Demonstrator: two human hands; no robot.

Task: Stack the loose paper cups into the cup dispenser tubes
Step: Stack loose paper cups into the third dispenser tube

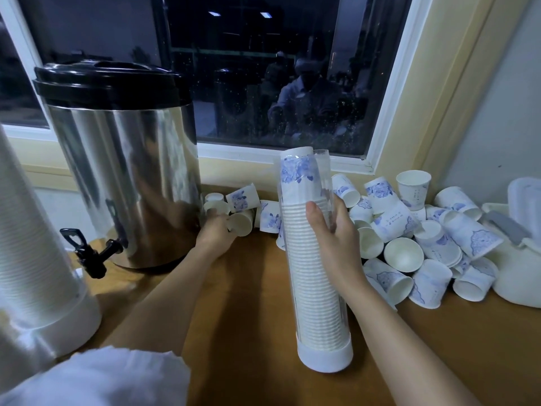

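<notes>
Paper cups [392,218], white with a blue flower print, lie loose on a wooden table [248,323]; all places below are given relative to the steel urn [126,177].

(a) Steel urn: polished drum with a black lid and a black tap low on its front; it stands at the back left of the table, under a dark window [263,68].

(b) Second dispenser tube [38,253], left of the urn and nearer the camera: clear wall, white base, packed with nested white cups; its top is cut off by the frame edge.

(c) Loose cups, well to the right of the urn: a heap against the wall, some on their sides, some mouth up, some partly nested; a white container [518,276] sits just beyond the heap, its kind unclear.

(d) Dispenser tube [319,303], right of the urn and between it and the heap: clear wall, white base cap resting on the table, leaning slightly; it holds a column of cups nested base up, rims showing as close white rings; the topmost cup, its blue print visible, reaches the tube's open mouth.

(e) Small group of cups [243,197], just right of the urn's foot, lying on their sides.

(f) Right hand [336,241]: grips the dispenser tube at mid-height, thumb across the front, fingers round the far side.

(g) Left hand [215,232], just right of the urn's base: fingers closed round a single cup [241,222] lying on its side, mouth toward the camera.
</notes>
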